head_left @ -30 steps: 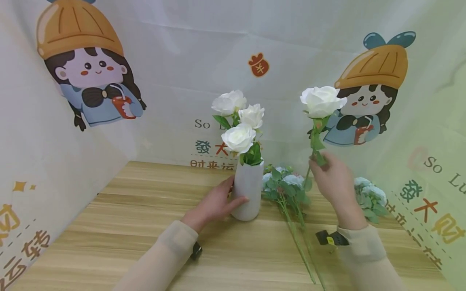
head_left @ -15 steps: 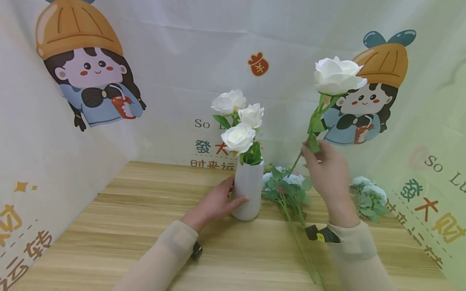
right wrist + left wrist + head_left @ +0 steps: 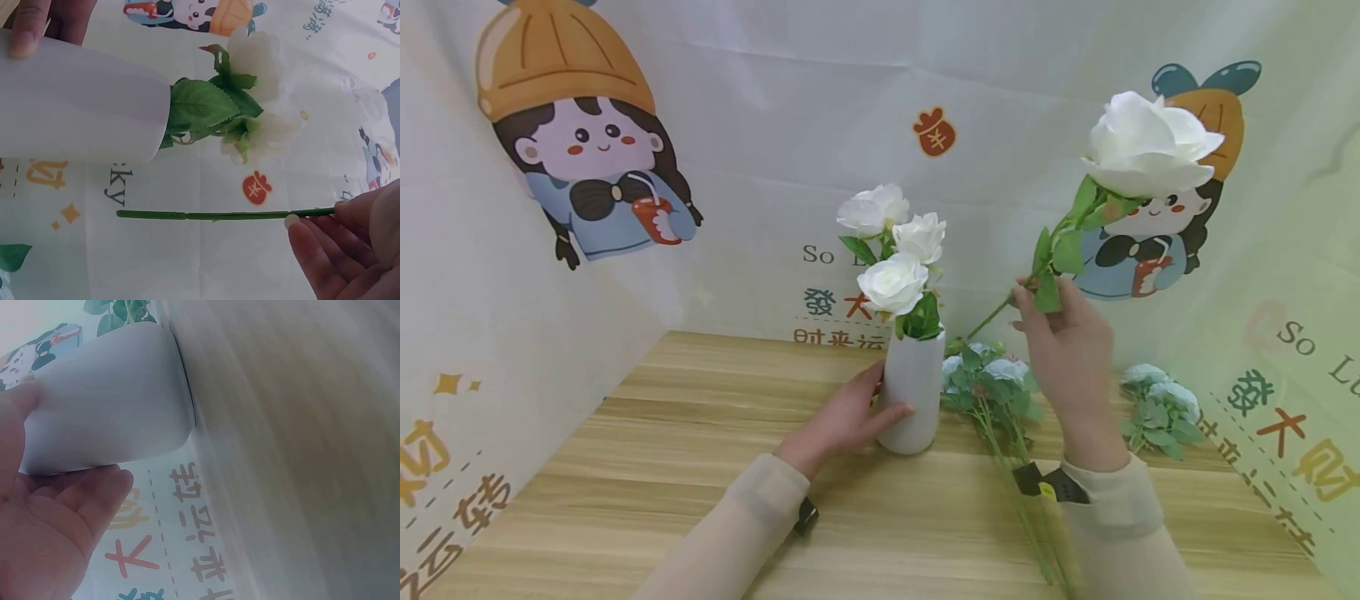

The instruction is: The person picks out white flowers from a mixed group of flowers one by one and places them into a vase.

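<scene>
A white vase (image 3: 912, 400) stands upright on the wooden table, bearing several white roses (image 3: 891, 283) with green leaves. My left hand (image 3: 846, 417) grips its lower body from the left, thumb across the front; in the left wrist view the vase (image 3: 109, 403) lies between thumb and fingers. To the right, my right hand (image 3: 1071, 350) pinches the stem of a single white rose (image 3: 1150, 146), held in the air. Its bloom leans right and the bare stem end points down-left toward the vase's mouth. In the right wrist view that stem (image 3: 244, 215) shows apart from the vase (image 3: 81, 100).
Pale blue flowers (image 3: 1000, 371) with long green stems lie on the table (image 3: 700, 467) just right of the vase. Another pale blue bunch (image 3: 1161, 408) lies farther right. A printed cloth (image 3: 760, 125) hangs behind and along both sides.
My right hand has risen and shifted slightly left. The held rose has tilted, its bloom going up and right while its stem end swings left. My left hand and the vase stay put.
</scene>
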`<state>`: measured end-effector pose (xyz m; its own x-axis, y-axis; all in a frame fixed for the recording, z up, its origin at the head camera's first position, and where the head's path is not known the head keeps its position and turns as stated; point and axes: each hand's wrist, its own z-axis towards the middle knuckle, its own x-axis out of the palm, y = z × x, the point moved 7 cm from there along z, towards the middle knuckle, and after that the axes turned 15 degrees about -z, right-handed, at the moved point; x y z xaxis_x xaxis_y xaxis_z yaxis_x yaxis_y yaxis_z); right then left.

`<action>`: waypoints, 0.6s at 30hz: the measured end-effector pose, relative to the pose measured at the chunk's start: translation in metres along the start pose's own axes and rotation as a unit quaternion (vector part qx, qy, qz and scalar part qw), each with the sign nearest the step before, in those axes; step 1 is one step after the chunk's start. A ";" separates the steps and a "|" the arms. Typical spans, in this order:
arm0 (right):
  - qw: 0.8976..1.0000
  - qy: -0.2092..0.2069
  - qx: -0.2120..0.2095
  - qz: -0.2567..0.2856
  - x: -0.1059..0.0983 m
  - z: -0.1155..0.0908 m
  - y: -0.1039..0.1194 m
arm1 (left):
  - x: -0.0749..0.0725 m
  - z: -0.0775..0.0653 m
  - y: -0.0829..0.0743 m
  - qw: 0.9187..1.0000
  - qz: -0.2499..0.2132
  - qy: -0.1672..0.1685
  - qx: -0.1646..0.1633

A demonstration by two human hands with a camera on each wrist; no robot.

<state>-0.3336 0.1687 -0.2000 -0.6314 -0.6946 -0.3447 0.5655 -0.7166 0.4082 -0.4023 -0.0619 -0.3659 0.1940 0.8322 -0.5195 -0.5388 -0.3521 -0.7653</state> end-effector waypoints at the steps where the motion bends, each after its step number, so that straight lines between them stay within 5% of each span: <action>1: 1.000 -0.006 -0.007 0.011 0.000 0.000 0.001 | 0.000 0.000 0.000 1.000 0.000 0.000 -0.001; 18: 0.991 -0.056 -0.054 0.109 -0.004 -0.001 0.040 | 0.000 0.000 0.000 1.000 0.007 0.000 -0.006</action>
<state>-0.3081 0.1431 -0.1830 -0.5389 -0.8271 -0.1595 0.7449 -0.5563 0.3683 -0.4027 -0.0618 -0.3662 0.1866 0.8274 -0.5297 -0.5312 -0.3686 -0.7629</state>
